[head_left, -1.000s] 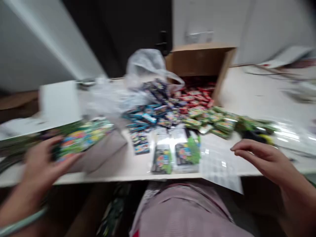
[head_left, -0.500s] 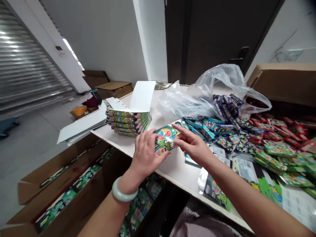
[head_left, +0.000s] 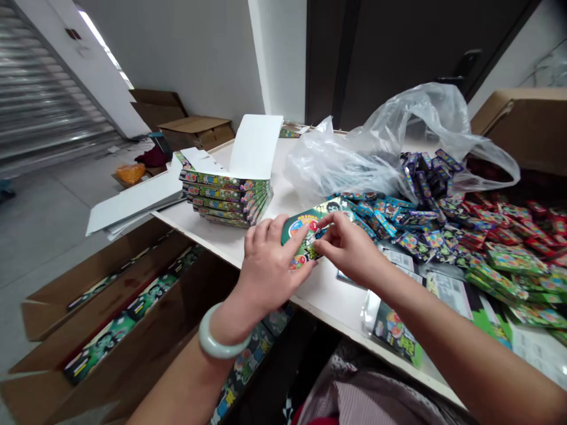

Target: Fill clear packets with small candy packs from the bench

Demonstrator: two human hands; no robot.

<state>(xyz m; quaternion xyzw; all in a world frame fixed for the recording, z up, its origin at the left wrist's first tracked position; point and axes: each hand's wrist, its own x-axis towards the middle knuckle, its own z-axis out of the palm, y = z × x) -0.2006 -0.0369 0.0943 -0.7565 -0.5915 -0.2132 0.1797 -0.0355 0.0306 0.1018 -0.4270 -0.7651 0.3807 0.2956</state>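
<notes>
A flat green printed box [head_left: 331, 208] with cartoon pictures lies at the table's front edge, between my two hands. My left hand [head_left: 272, 260] grips its near left side, the thumb and index finger reaching across its face. On the right part of that face, my right hand [head_left: 348, 245] has its thumb and fingertips pinched together. Whatever is between those fingertips, if anything, is too small to make out. A stack of printed boxes [head_left: 217, 198] with upright white flaps stands left of my hands.
Blue packets [head_left: 381, 221], purple packets [head_left: 425, 177], red packets [head_left: 516, 218] and green packets [head_left: 516, 260] lie heaped on the right by a clear plastic bag [head_left: 345, 165]. White card sheets [head_left: 133, 198] jut over the table's left edge. An open carton [head_left: 146, 319] with printed boxes stands below.
My right hand's outstretched index finger has curled in to meet the thumb. My left hand's index finger has stretched across the box face. The camera view has shifted slightly.
</notes>
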